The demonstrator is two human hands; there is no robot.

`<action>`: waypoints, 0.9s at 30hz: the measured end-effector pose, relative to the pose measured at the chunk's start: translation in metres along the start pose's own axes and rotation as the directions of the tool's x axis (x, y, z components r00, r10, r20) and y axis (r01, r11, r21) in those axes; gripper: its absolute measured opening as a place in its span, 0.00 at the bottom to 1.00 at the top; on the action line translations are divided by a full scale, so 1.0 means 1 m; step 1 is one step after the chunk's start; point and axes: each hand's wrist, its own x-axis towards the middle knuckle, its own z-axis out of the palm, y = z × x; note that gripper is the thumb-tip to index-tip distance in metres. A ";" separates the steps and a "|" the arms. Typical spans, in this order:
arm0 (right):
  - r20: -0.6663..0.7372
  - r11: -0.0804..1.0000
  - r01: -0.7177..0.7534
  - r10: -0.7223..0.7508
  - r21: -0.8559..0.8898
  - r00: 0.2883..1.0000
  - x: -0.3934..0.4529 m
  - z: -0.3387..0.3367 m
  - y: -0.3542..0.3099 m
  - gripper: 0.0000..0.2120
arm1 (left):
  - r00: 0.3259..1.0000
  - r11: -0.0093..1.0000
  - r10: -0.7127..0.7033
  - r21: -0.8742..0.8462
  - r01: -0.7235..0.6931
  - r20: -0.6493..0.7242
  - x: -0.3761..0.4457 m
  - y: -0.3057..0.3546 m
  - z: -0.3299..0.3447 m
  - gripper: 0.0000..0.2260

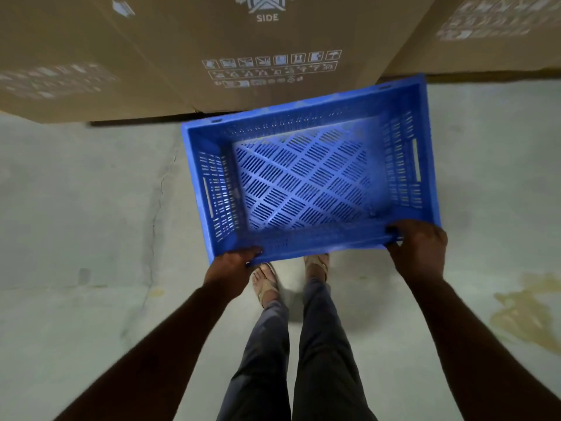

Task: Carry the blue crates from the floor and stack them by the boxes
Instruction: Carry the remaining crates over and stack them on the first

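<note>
Holding the blue crate [306, 174] by its near long edge, the person has one hand at each end of that edge. The left hand [232, 264] grips the near left corner, fingers curled under the rim. The right hand [417, 241] grips the near right corner, fingers wrapped over the rim. The crate hangs in the air above the grey floor [85, 208], right in front of the brown boxes [212, 56], with its far edge close to them. It is empty and full of little slots, so it is probably light. The plastic looks hard and stiff, so it should not bend or squash. It may swing a bit, since only one side is held. The slot handles in the two short walls could be a steadier place to hold. The open top faces up. The long side runs left to right, with the right end turned a little farther away. No other crate shows here.
</note>
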 end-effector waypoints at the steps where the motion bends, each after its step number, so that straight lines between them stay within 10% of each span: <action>1: 0.034 0.999 0.007 -0.005 -0.032 0.999 -0.002 -0.001 0.000 0.19 | 1.000 1.000 -0.010 -0.002 0.010 0.005 -0.006 0.002 0.006 0.17; 13: 0.243 0.995 0.091 -0.096 0.031 0.965 -0.015 0.033 -0.027 0.20 | 0.989 0.986 0.001 0.164 0.024 -0.151 -0.002 -0.022 -0.044 0.13; 17: 0.182 0.988 0.143 -0.151 0.057 0.972 -0.023 0.025 -0.016 0.16 | 0.996 0.985 -0.086 0.151 0.082 0.019 0.003 -0.033 -0.048 0.15; 23: 0.314 0.949 0.294 -0.246 -0.115 0.917 -0.018 0.027 -0.014 0.18 | 0.988 0.954 0.149 0.258 -0.151 0.025 -0.022 -0.016 -0.023 0.18; 27: 0.103 0.959 0.278 -0.282 0.046 0.954 -0.018 0.004 -0.019 0.15 | 0.999 0.986 0.034 0.163 -0.031 -0.017 -0.008 -0.037 -0.045 0.17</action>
